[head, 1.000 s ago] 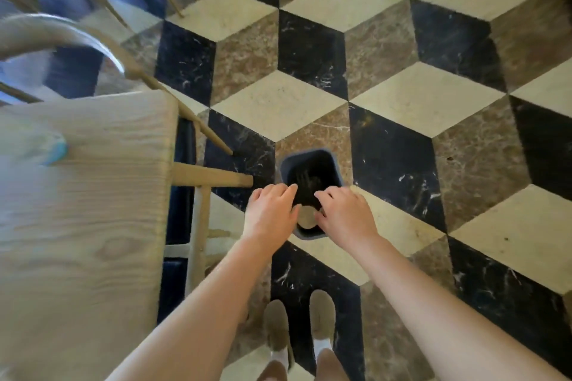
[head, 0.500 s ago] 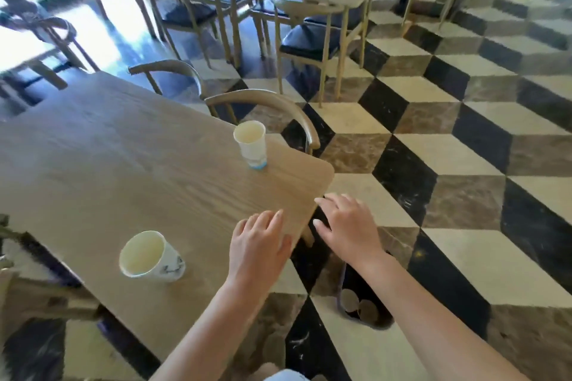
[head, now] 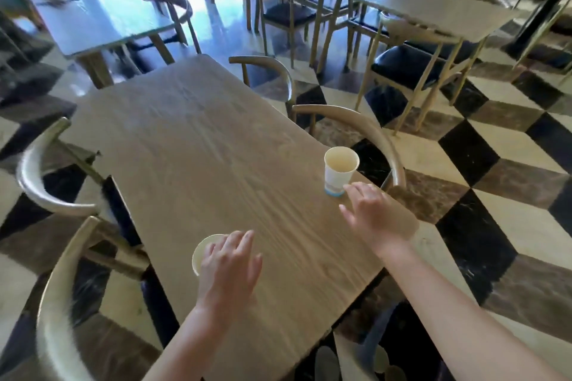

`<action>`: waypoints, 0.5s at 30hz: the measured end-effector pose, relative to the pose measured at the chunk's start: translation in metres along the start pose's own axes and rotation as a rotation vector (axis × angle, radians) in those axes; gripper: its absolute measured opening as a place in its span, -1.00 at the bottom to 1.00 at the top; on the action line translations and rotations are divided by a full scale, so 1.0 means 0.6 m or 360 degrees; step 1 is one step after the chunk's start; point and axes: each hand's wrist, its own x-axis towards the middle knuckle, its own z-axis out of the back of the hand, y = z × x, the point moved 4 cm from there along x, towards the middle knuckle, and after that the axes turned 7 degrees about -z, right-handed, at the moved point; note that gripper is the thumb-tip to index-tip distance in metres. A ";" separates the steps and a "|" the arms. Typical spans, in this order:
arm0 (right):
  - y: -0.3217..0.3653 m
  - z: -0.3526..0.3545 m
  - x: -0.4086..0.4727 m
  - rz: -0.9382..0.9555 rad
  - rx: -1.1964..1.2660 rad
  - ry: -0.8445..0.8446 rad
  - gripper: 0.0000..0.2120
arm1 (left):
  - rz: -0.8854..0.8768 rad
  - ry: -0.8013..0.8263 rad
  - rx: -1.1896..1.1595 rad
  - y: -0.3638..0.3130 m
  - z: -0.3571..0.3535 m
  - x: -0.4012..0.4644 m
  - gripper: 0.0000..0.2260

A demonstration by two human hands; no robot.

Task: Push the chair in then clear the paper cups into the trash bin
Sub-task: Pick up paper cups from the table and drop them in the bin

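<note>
Over the long pale wooden table (head: 198, 145), the left hand (head: 230, 269) and right hand (head: 373, 215) reach, fingers spread, each toward a white paper cup (head: 340, 170), ready to grasp.

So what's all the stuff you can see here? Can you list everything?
Paper cups: two, white. One stands near the table's right edge; the other sits at the near-left edge, partly hidden.
Wooden table: one, light brown, centre.
Chairs at this table: four, pale wood, two on the left, two on the right.
Other tables and chairs: several, farther back.
Trash bin: one, dark, on the floor under the near table corner, mostly hidden.
Floor: black, cream and brown tiles.
Left hand: open, over the near cup.
Right hand: open, beside the far cup.
</note>
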 end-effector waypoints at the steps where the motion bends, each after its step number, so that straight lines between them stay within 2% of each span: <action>1: -0.003 -0.012 0.020 0.0014 0.0018 0.0018 -0.56 | 0.0059 0.0019 0.0022 0.009 -0.004 -0.001 -0.69; 6: -0.029 -0.068 0.101 0.0058 -0.0027 0.0127 -0.45 | 0.0372 0.0182 0.0041 0.031 -0.022 -0.017 -0.60; 11: -0.050 -0.104 0.145 0.0021 -0.0135 0.0342 -0.46 | 0.0445 0.0183 0.0086 0.034 -0.034 -0.032 -0.55; 15: -0.045 -0.112 0.156 0.0232 -0.0102 0.0293 -0.54 | 0.0462 0.0125 0.0099 0.026 -0.049 -0.041 -0.63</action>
